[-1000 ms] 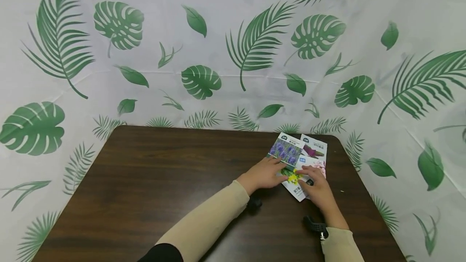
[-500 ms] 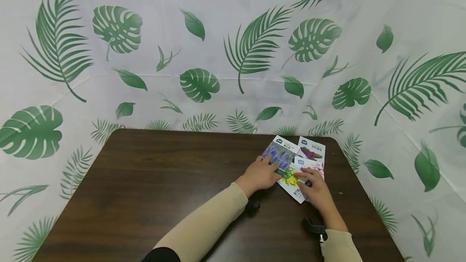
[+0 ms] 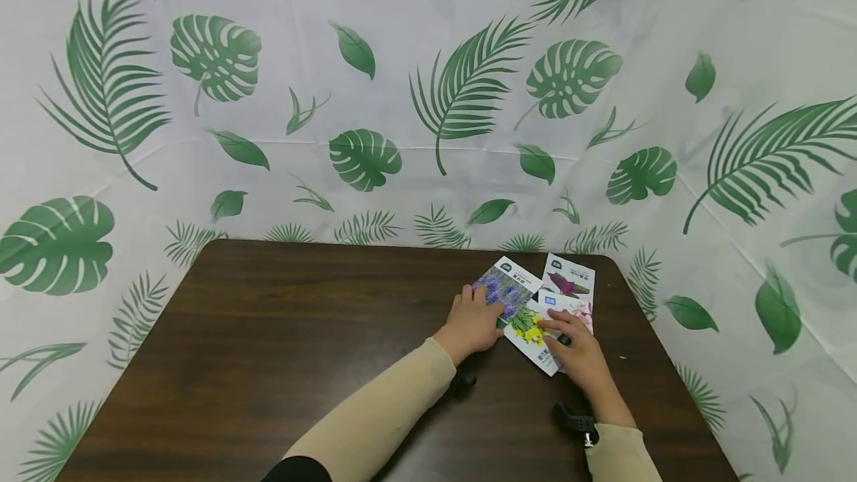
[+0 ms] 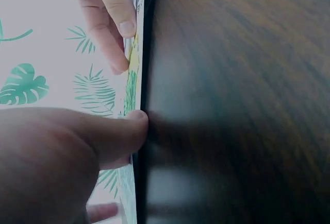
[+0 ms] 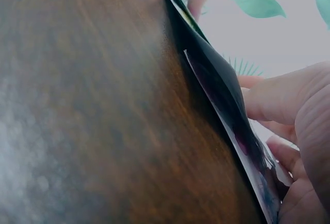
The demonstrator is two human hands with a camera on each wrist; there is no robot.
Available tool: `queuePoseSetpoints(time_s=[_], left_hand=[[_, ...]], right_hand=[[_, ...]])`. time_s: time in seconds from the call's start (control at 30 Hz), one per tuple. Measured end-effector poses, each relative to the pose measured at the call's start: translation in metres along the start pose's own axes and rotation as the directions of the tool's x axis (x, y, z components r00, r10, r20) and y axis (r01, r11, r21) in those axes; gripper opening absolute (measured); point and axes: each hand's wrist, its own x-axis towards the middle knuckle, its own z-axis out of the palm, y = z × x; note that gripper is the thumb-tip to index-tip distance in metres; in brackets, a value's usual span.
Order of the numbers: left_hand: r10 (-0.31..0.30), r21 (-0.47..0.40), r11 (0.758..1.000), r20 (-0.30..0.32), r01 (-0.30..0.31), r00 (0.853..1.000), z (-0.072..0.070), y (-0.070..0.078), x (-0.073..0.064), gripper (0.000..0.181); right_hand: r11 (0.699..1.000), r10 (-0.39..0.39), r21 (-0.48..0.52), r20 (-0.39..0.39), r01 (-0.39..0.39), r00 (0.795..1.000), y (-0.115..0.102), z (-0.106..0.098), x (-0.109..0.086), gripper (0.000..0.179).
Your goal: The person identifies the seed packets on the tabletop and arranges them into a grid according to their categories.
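Several flower seed packets lie overlapping at the table's right. My left hand is at the near-left edge of the lavender-picture packet, fingers over its face and thumb at its edge. Beside it is the yellow-flower packet. My right hand touches the yellow-flower and pink-flower packets with bent fingers, thumb near the yellow one. The pink-flower packet partly covers a purple-flower packet. The right wrist view shows dark packet undersides bowed up from the table.
The brown wooden table extends left and toward me. A white cloth with green leaves hangs behind it. Black wrist-camera mounts sit under both wrists. A tiny pale speck lies right of the right hand.
My left hand has drawn the lavender packet left, fanning it away from the others and uncovering more of the yellow-flower packet. The right hand has stayed almost in place.
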Motion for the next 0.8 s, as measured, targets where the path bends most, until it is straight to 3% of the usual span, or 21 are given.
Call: queuePoseSetpoints(time_s=[0.17,0.3,0.43,0.57,0.7,0.8], left_hand=[[0.044,-0.065,0.997,0.018,-0.043,0.999,-0.002,-0.004,-0.001,0.073],[0.035,-0.091,0.995,-0.007,-0.036,0.999,-0.005,-0.006,-0.002,0.067],[0.034,0.004,0.999,-0.068,-0.033,0.997,-0.005,-0.007,-0.003,0.057],[0.047,0.055,0.998,-0.079,-0.043,0.996,-0.001,-0.01,-0.004,0.058],[0.053,0.006,0.999,-0.084,-0.052,0.995,0.002,-0.014,-0.006,0.058],[0.041,-0.055,0.997,-0.078,-0.046,0.996,0.004,-0.019,-0.007,0.058]], right_hand=[[1.0,0.008,0.019,-0.001,-0.008,1.0,0.001,-0.001,0.0,0.017],[1.0,0.006,0.019,0.007,-0.006,1.0,0.0,-0.002,0.0,0.016],[1.0,-0.001,0.009,0.013,0.001,1.0,-0.001,-0.002,-0.001,0.02],[1.0,-0.015,-0.009,0.031,0.015,0.999,-0.003,-0.002,-0.002,0.032],[0.999,-0.042,-0.031,0.055,0.044,0.998,-0.004,0.0,-0.003,0.043],[0.997,-0.075,-0.028,0.044,0.076,0.996,-0.003,0.002,-0.003,0.039]])
